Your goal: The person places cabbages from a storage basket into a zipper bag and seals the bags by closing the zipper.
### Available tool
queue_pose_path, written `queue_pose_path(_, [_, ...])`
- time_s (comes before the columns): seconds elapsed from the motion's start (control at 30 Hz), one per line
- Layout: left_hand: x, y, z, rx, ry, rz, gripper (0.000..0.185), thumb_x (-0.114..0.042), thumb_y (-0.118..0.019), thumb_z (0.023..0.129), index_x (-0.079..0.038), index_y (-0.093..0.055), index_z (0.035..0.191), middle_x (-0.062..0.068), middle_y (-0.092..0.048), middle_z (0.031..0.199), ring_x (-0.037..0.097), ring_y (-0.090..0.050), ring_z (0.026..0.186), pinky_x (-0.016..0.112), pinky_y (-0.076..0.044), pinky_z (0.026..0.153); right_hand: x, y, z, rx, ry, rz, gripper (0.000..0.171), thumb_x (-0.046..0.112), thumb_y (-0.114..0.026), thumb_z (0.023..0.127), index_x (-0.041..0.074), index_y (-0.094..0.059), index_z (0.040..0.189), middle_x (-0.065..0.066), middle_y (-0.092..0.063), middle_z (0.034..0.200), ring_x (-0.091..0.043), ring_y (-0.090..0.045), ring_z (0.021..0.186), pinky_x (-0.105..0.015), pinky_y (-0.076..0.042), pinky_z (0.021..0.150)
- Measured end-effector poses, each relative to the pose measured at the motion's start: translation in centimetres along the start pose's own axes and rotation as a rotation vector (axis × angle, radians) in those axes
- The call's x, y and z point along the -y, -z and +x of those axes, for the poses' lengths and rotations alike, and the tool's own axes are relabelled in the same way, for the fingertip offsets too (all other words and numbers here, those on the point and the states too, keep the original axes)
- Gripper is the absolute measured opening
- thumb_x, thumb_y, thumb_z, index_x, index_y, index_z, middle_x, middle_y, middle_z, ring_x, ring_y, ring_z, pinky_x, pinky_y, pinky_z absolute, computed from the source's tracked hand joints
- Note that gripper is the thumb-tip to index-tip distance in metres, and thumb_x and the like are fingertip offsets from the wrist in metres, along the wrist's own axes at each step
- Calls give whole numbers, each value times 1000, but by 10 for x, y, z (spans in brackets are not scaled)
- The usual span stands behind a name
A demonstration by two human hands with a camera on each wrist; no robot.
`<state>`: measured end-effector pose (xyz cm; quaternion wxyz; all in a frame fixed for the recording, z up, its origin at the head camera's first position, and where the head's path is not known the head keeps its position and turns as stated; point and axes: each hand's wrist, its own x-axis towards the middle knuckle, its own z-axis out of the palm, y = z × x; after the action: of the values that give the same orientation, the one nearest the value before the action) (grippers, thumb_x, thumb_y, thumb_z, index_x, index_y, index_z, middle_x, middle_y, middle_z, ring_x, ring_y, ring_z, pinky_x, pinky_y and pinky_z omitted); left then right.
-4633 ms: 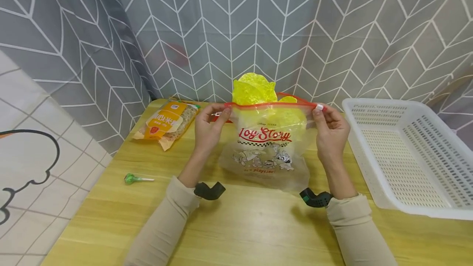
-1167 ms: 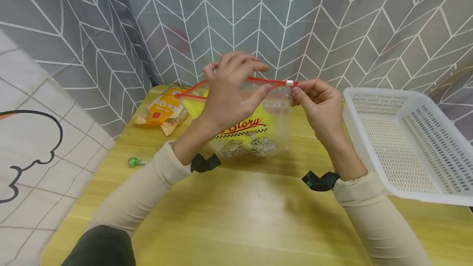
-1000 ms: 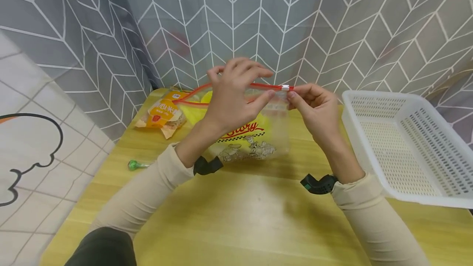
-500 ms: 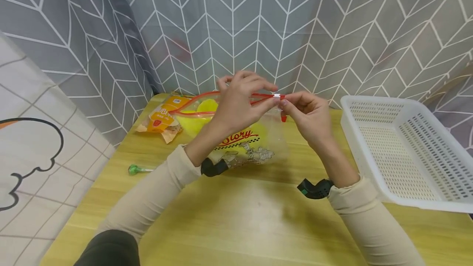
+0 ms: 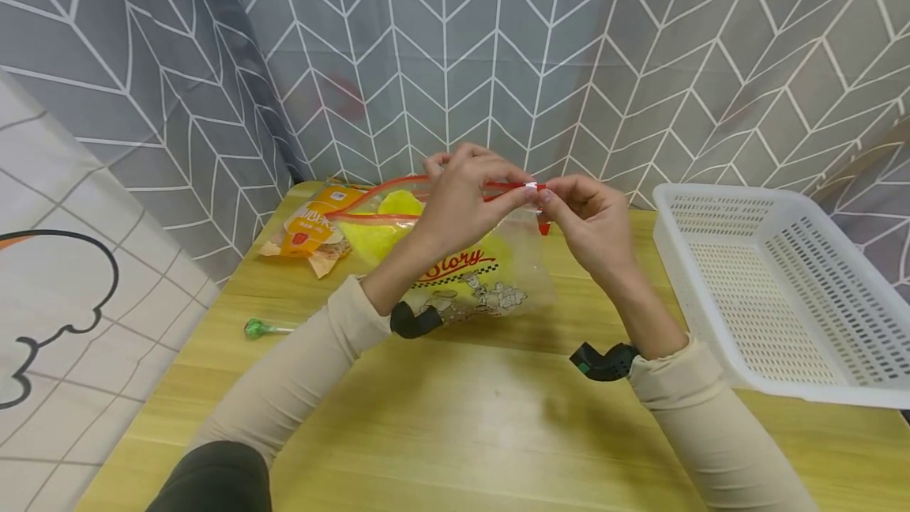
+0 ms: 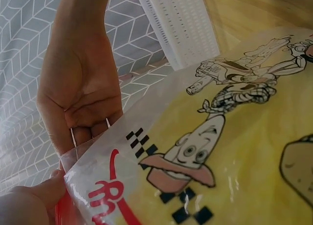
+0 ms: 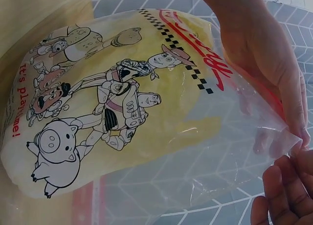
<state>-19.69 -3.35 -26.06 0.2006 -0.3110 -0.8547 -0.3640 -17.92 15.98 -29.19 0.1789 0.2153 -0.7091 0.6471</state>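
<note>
A clear slider zip bag with a red Toy Story print stands on the table, crinkly yellow contents inside. Its red-edged mouth gapes on the left and narrows to the right. The thumb and fingertips of my left hand pinch at the white slider near the right end. Just right of that, my right hand pinches the bag's top corner between thumb and fingers. In the right wrist view the printed front fills most of the frame, and both hands meet at the corner.
Behind the bag's left side lies an orange food packet. A green lollipop is nearer, by the left table edge. A white perforated basket stands at the right. A patterned grey curtain hangs behind the table.
My left hand has left the mouth's left end and crossed to the slider. The yellow contents sit lower in the bag. Over the last second both hands and the bag's corner shifted down and left.
</note>
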Motion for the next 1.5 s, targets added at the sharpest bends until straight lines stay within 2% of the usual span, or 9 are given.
queue_pose_path(0.1, [0,0,1,0,-3,-5,17,-37,-74,93,-24,-80,103,-10,-77,100,13,-50,111,53,-15,106,1,-1,1,-2,23,-61,10,-2,-67,95,-11,-70,97,11,-74,79,-8,-67,69,-22,-54,67])
queue_pose_path(0.3, [-2,1,4,-26,-22,2,16,-35,-74,94,-22,-80,100,-9,-77,100,14,-50,109,53,-15,105,4,-3,3,-40,69,-122,11,-1,-66,95,-12,-69,95,13,-71,76,-8,-64,65,-22,-53,66])
queue_pose_path(0.5, [-1,0,3,-39,-23,14,15,-35,-75,93,-21,-80,98,-9,-77,98,15,-50,112,54,-16,103,5,-2,4,-57,77,-137,9,-3,-66,95,-12,-69,94,14,-69,74,-8,-62,62,-22,-53,67])
queue_pose_path(0.73, [5,-1,3,-62,-37,8,16,-35,-75,93,-22,-81,97,-9,-78,97,16,-51,112,54,-17,102,3,1,6,-95,88,-113,9,-5,-66,94,-14,-67,92,10,-66,70,-10,-56,59,-21,-49,61])
queue_pose_path(1.0, [14,4,-3,-60,0,7,15,-33,-76,92,-21,-81,100,-7,-78,101,17,-52,114,54,-16,99,-1,9,5,-109,57,-124,12,-1,-68,95,-13,-67,93,12,-62,67,-12,-52,59,-20,-45,58])
queue_pose_path(1.1, [16,5,-4,-57,5,0,15,-34,-76,92,-22,-81,98,-8,-78,101,18,-52,114,55,-16,99,-2,11,4,-114,47,-114,12,-1,-67,95,-13,-67,94,7,-63,68,-12,-52,59,-22,-44,58])
queue_pose_path(1.27, [17,7,-6,-44,21,-9,12,-34,-76,92,-24,-81,95,-10,-78,99,17,-52,113,55,-15,100,-4,14,2,-117,31,-92,5,-2,-66,95,-4,-70,92,-1,-63,68,-17,-52,59,-24,-43,58])
queue_pose_path(1.4, [16,6,-4,-48,25,-6,11,-33,-76,92,-24,-81,95,-9,-78,98,16,-53,111,55,-15,100,-2,15,1,-108,2,-70,12,1,-66,96,10,-72,90,3,-64,70,-13,-55,60,-22,-45,60])
queue_pose_path(1.5, [14,5,-3,-53,28,-2,12,-32,-76,92,-22,-81,95,-8,-78,98,16,-54,110,55,-15,99,-1,16,0,-106,-23,-35,10,3,-67,96,11,-71,92,8,-66,74,-9,-59,63,-20,-49,64])
